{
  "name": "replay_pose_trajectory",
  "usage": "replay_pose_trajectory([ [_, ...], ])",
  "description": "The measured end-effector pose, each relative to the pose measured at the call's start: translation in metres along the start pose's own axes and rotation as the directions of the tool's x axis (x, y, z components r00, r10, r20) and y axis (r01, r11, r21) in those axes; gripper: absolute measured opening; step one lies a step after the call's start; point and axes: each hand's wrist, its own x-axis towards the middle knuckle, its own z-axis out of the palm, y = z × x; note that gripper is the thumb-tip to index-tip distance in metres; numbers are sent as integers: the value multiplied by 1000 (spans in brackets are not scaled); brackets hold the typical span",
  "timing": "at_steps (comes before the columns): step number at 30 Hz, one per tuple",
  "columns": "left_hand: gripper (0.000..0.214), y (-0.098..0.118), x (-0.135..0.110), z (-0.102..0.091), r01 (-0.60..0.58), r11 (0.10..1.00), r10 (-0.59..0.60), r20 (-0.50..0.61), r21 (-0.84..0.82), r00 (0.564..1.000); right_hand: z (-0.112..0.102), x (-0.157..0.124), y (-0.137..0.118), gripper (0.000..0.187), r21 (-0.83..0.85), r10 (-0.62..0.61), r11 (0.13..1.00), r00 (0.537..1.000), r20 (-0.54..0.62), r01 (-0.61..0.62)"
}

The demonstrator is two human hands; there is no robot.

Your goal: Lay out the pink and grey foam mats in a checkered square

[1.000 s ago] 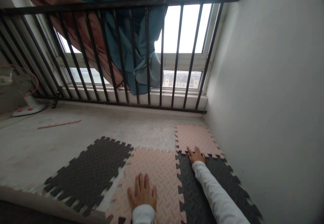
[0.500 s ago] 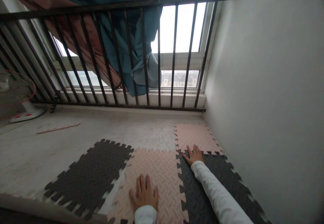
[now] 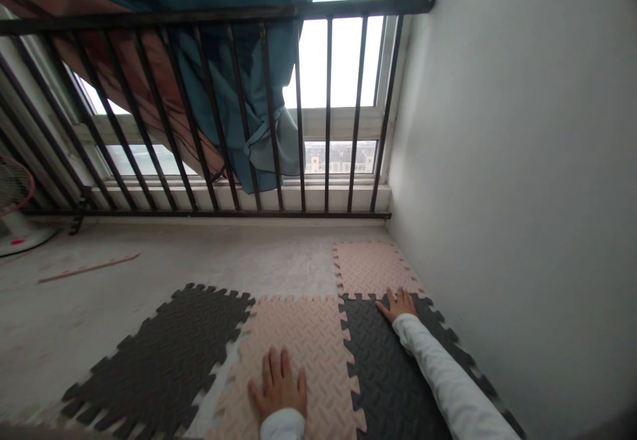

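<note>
My left hand lies flat, fingers spread, on a pink foam puzzle mat in the middle of the floor. My right hand rests open on the seam where a dark grey mat meets a smaller pink mat by the wall. Both arms wear white sleeves. A second dark grey mat lies to the left, its edge a little apart from the middle pink mat.
A black metal railing runs along the window, with teal and rust cloth hanging over it. The white wall closes the right side. A floor fan and a thin wooden strip lie at the left on the concrete floor.
The view has swung to the right. My right hand has slid right along the seam between the small pink mat and the dark mat. My left hand stays flat on the pink mat.
</note>
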Motion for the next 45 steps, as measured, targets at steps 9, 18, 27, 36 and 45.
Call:
replay_pose_trajectory([
  [9, 52, 1, -2, 3, 8, 997, -5, 39, -77, 999, 24, 12, 38, 71, -54, 114, 990, 958, -262, -132],
  [18, 38, -66, 64, -36, 18, 990, 9, 192, -140, 981, 30, 12, 40, 68, -108, 21, 992, 925, -380, -67],
  [27, 42, -151, 110, -44, -160, 985, 130, 348, 60, 929, 39, 14, 32, 69, -127, 20, 987, 860, -511, -99],
  [36, 40, -141, 125, -30, -445, 890, 392, 326, 104, 860, 44, 18, 34, 66, -128, 28, 986, 858, -514, -109],
  [45, 37, -42, 152, -109, -466, 882, 469, -45, 67, 882, 43, 20, 36, 68, -94, 8, 994, 870, -493, -62],
])
